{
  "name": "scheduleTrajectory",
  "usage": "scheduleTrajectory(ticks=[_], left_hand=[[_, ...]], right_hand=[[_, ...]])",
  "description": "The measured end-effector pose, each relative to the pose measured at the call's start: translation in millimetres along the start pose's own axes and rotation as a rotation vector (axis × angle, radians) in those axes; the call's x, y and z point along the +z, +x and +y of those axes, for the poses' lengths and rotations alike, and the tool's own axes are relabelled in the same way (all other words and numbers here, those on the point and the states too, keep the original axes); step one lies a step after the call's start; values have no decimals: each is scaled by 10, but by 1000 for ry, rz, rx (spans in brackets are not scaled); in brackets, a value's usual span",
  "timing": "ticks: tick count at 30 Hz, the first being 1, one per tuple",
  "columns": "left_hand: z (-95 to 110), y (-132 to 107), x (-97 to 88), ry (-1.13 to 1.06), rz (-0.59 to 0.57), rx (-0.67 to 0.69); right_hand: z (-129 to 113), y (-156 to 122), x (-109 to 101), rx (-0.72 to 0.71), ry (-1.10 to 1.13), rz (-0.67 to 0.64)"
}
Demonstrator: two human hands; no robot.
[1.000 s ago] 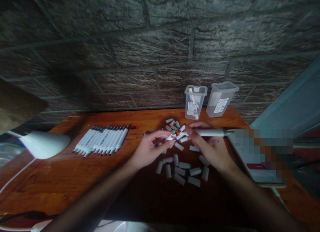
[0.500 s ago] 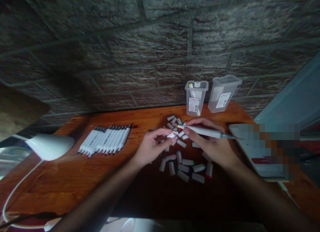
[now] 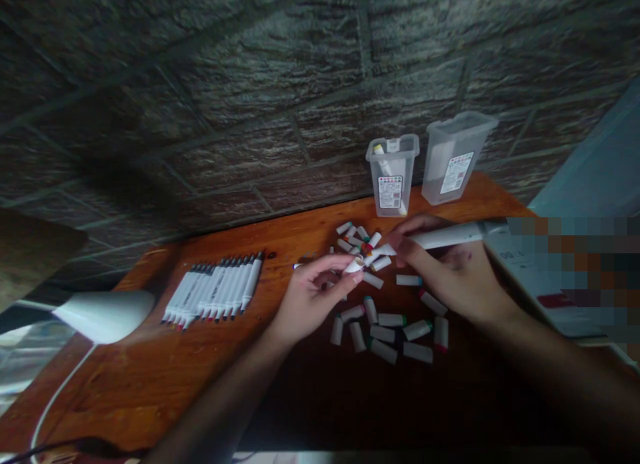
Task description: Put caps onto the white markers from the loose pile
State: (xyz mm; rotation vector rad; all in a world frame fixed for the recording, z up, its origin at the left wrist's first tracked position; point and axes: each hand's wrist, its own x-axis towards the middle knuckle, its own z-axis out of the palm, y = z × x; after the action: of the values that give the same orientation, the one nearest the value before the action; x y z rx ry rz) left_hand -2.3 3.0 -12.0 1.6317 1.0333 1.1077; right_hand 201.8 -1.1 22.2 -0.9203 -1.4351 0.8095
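Centre-right of frame, right hand (image 3: pixel 453 281) clamps white marker (image 3: pixel 443 237), long axis near level, tip pointing left at cap (image 3: pixel 354 265) pinched (blurred, seemingly) by left hand (image 3: pixel 313 297), nearly touching.

Looks like a home hobby desk, dim, lit from one side. Small reddish wooden table (image 3: pixel 200 357) set tight against a dark brick-pattern wall (image 3: pixel 250 84). White desk lamp (image 3: pixel 105 314) with trailing cord at the left edge. Drawing gear all over: row of white art markers (image 3: pixel 215 294) laid side by side, loose marker caps (image 3: pixel 385 331) mid-table. Clear labelled box (image 3: pixel 391 177) at the wall, second clear box (image 3: pixel 457 161) just beside it. White pad (image 3: pixel 520 271) at the right, partly blurred.
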Motion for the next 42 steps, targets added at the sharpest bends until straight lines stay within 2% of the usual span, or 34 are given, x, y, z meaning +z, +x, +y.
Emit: scheduleTrajectory(ticks=[10, 17, 35, 42], left_hand=[[-17, -3, -10, 54, 37, 89], [-55, -7, -25, 97, 32, 93], [-35, -28, -35, 121, 42, 110], [-27, -41, -28, 162, 54, 117]], right_hand=[[23, 7, -2, -57, 26, -31], [85, -6, 16, -108, -24, -91], [149, -35, 29, -21, -50, -181], [148, -30, 30, -40, -48, -155]])
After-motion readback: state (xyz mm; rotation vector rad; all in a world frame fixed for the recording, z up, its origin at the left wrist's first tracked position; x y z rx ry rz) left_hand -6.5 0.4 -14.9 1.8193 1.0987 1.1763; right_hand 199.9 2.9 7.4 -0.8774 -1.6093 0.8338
